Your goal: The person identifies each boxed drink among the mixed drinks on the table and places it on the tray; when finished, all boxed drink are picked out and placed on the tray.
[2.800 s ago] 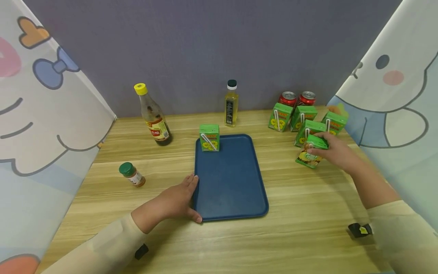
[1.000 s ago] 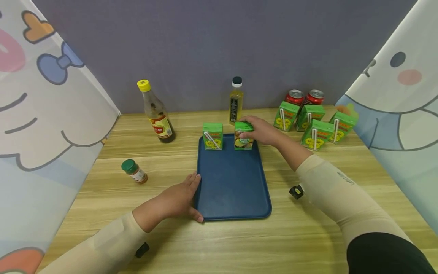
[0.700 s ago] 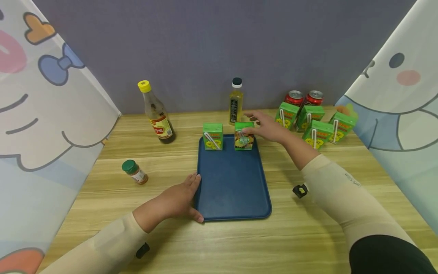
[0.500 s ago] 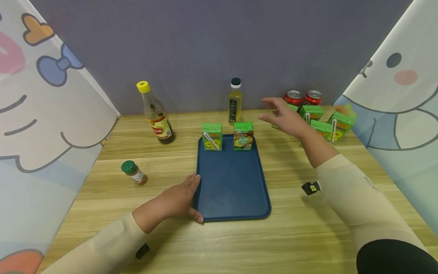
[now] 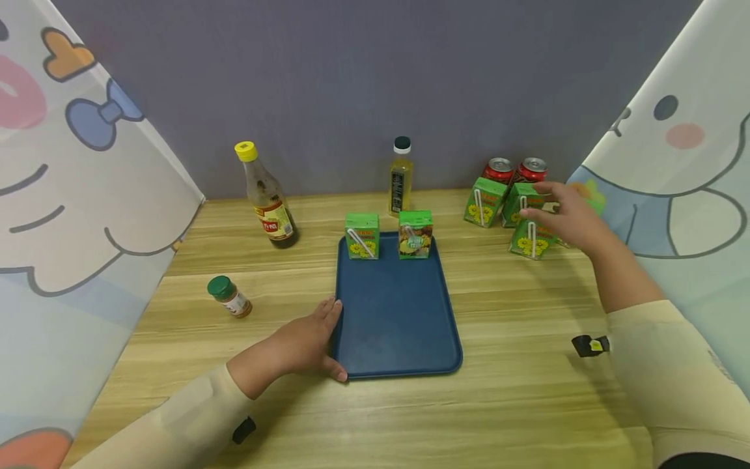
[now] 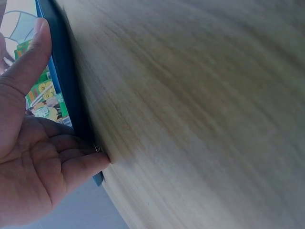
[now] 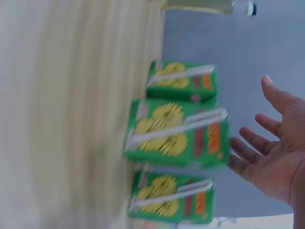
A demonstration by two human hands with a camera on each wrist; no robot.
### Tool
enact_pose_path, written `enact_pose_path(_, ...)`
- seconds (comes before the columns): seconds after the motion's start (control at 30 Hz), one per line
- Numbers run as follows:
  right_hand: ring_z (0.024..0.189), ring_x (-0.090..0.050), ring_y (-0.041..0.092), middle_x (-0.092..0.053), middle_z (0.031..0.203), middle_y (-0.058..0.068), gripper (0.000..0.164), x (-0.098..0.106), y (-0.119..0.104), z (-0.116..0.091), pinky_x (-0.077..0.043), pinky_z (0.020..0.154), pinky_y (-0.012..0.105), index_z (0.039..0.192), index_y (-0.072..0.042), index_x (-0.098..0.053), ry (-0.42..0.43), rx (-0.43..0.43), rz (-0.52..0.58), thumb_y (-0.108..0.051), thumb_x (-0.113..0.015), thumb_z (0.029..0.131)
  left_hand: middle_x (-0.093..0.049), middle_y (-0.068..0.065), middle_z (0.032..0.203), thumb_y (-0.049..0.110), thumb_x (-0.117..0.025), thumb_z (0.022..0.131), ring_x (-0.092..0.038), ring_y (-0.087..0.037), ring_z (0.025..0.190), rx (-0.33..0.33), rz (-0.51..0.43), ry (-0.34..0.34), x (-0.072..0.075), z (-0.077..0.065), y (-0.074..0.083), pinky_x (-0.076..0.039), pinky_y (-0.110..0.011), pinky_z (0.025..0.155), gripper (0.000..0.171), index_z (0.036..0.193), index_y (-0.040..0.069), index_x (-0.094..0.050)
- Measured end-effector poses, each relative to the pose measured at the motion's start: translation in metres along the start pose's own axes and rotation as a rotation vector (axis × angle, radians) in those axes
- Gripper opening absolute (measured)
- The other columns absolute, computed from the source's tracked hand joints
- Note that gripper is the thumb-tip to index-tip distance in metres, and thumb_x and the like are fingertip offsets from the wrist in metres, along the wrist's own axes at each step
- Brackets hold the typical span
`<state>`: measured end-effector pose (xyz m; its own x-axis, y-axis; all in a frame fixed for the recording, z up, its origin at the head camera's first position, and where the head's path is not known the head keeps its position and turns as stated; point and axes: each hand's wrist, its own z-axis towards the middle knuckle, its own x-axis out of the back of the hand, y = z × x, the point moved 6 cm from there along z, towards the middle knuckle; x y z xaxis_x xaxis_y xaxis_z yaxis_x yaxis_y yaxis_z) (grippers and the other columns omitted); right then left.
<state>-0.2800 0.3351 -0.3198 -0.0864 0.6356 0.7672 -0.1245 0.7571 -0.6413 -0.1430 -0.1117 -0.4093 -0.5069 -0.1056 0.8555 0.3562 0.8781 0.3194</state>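
My left hand [image 5: 301, 342] rests against the left edge of a dark blue tray [image 5: 398, 312], thumb by its near corner, fingers extended along the side. At the tray's far end stand two green juice boxes: one with flowers facing me [image 5: 362, 241], the other with a fruit picture [image 5: 415, 241]. My right hand [image 5: 571, 218] hovers over the group of juice boxes at the right, fingers spread and holding nothing. The nearest juice box [image 5: 530, 242] is just below it, partly covered by the hand. In the right wrist view, the fingers lie beside the top of a juice box [image 7: 176, 133].
Behind the right-hand juice boxes are two red cans [image 5: 498, 170]. An oil bottle [image 5: 401, 179] stands behind the tray. To the left are a yellow-capped sauce bottle [image 5: 272, 208] and a small green-lidded jar [image 5: 231, 298]. A grey partition [image 5: 328, 98] closes off the back.
My right hand carried a juice box from the right group to the tray's far right corner, let go, and moved back right over the group. The left hand stayed at the tray.
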Motion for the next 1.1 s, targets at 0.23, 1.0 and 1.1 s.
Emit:
enact_pose_path(0.23,0.134,-0.031,0.055,-0.031,0.151,0.032,0.084,0.000,0.030,-0.008,-0.029,0.101,0.070,0.151,0.004,-0.028,-0.006,-0.030,-0.106,-0.050,-0.059,0.094,-0.010,-0.021,0.163,0.059,-0.083,0.066,-0.014,-0.033,0.151,-0.001,-0.005,-0.003,0.000,-0.001,0.000,-0.030,-0.048,0.116,0.129,0.156,-0.002,-0.014)
enact_pose_path(1.0,0.119,-0.046,0.044,-0.043,0.138,0.027,0.065,-0.030,0.028,-0.006,-0.038,0.096,0.060,0.144,-0.003,-0.039,-0.032,-0.065,-0.052,-0.037,-0.065,0.095,-0.010,-0.018,0.164,0.061,-0.082,0.066,-0.014,-0.030,0.151,0.012,0.013,-0.006,-0.002,0.000,-0.001,-0.031,-0.047,0.115,0.128,0.157,0.001,-0.014)
enact_pose_path(1.1,0.114,-0.049,0.040,-0.048,0.134,0.024,0.065,-0.035,0.019,-0.006,-0.040,0.093,0.055,0.143,-0.004,-0.040,-0.045,-0.059,-0.051,-0.038,-0.066,0.094,-0.010,-0.018,0.164,0.061,-0.082,0.065,-0.014,-0.030,0.151,0.013,0.011,-0.009,-0.002,0.001,-0.001,-0.031,-0.047,0.116,0.128,0.156,0.001,-0.015)
